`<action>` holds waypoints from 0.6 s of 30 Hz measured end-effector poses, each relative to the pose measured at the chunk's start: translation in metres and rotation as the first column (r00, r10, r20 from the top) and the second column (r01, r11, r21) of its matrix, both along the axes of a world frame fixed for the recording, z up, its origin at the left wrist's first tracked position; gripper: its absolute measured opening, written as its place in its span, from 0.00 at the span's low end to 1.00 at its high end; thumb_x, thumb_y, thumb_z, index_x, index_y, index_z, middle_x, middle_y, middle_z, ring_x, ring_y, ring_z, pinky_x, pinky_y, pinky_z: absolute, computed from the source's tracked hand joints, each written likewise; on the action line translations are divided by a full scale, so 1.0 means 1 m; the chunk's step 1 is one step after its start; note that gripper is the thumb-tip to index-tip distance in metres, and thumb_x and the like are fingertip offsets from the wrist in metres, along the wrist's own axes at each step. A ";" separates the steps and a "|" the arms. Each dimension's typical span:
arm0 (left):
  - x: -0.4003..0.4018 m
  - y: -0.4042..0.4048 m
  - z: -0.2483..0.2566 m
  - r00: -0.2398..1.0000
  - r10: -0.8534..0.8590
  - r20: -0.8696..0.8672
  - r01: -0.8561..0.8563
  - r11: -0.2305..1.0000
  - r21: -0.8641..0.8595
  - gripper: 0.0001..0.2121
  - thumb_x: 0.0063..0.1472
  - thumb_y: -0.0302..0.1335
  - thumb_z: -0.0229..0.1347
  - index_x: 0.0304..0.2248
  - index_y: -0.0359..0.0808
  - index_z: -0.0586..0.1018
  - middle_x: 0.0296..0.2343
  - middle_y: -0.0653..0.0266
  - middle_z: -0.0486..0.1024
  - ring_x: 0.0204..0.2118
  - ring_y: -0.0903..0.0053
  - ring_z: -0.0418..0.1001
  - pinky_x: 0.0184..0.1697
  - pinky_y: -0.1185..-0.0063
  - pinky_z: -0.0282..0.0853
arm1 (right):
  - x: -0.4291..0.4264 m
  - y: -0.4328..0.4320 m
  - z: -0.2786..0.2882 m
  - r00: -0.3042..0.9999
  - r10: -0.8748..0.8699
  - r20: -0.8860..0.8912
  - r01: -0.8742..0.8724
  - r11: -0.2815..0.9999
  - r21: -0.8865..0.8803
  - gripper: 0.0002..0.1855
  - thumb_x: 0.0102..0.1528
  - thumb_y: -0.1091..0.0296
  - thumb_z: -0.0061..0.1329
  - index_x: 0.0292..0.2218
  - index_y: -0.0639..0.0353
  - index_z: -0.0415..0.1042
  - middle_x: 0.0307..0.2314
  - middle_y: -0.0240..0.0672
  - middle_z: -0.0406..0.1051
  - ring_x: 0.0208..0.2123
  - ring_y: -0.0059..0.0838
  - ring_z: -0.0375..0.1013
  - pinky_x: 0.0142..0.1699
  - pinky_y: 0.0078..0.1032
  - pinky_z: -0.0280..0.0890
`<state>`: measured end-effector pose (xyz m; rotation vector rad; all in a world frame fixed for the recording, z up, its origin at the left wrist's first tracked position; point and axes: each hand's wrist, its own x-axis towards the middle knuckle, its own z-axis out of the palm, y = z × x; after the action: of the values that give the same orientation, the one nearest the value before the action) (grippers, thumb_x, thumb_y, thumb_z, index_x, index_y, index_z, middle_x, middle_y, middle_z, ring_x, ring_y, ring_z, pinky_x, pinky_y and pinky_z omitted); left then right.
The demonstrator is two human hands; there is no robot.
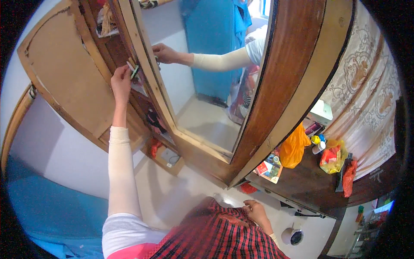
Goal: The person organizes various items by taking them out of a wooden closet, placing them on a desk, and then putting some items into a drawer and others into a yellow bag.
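My left hand (121, 82) is raised at the edge of a wooden wardrobe door with a mirror (213, 94). Its fingertips pinch a small green-and-white item (133, 70), too small to name surely. Behind that edge are wardrobe shelves (139, 92) with things on them. In the mirror, the reflected hand and cream-sleeved arm (220, 61) show. My right hand (257, 212) hangs low beside a red-and-black checked cloth (216, 233) in front of my body. The fingertips meet the cloth's edge, but I cannot tell whether they grip it.
A second wooden door (71, 77) stands swung out at left. On the dark table (300, 181) at right are an orange plastic bag (293, 147), a yellow bag (334, 157), a white bottle (319, 147) and booklets (270, 170). An open carton (169, 160) and a bucket (292, 236) sit on the floor.
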<state>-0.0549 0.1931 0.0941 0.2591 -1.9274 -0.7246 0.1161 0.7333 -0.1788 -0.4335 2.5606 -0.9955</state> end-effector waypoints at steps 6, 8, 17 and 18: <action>0.015 0.011 -0.006 0.938 -0.314 -0.145 0.345 0.881 0.323 0.11 0.54 0.22 0.51 0.37 0.28 0.74 0.32 0.66 0.73 0.35 0.81 0.68 0.40 0.82 0.63 | 0.003 -0.003 -0.007 0.998 0.059 -0.037 -0.056 0.995 0.077 0.13 0.46 0.66 0.49 0.35 0.60 0.70 0.31 0.44 0.70 0.30 0.42 0.70 0.35 0.30 0.64; 0.021 0.025 -0.005 0.919 -0.362 -0.155 0.394 0.858 0.329 0.10 0.54 0.22 0.51 0.37 0.28 0.74 0.28 0.69 0.72 0.32 0.83 0.67 0.36 0.84 0.62 | 0.002 0.000 -0.013 0.995 0.067 -0.068 -0.062 0.995 0.077 0.13 0.46 0.66 0.49 0.35 0.60 0.70 0.31 0.44 0.70 0.30 0.42 0.70 0.36 0.31 0.64; 0.008 0.016 0.022 0.945 -0.277 -0.174 0.323 0.875 0.359 0.07 0.52 0.25 0.53 0.31 0.30 0.76 0.22 0.74 0.69 0.23 0.88 0.61 0.27 0.89 0.58 | 0.001 -0.010 -0.019 0.983 0.171 -0.072 -0.161 0.979 0.128 0.14 0.47 0.63 0.47 0.35 0.58 0.70 0.31 0.44 0.69 0.31 0.43 0.69 0.36 0.32 0.64; 0.007 0.014 0.025 0.963 -0.254 -0.090 0.269 0.887 0.375 0.06 0.52 0.25 0.54 0.29 0.31 0.76 0.20 0.74 0.69 0.22 0.89 0.61 0.26 0.88 0.57 | 0.002 -0.012 -0.018 0.983 0.170 -0.073 -0.161 0.981 0.106 0.13 0.47 0.63 0.47 0.36 0.58 0.70 0.31 0.44 0.69 0.31 0.43 0.69 0.37 0.32 0.64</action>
<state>-0.0475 0.2068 0.1186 0.2238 -1.7887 -1.2858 0.1180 0.7217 -0.1967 -0.6599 2.5823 -0.8022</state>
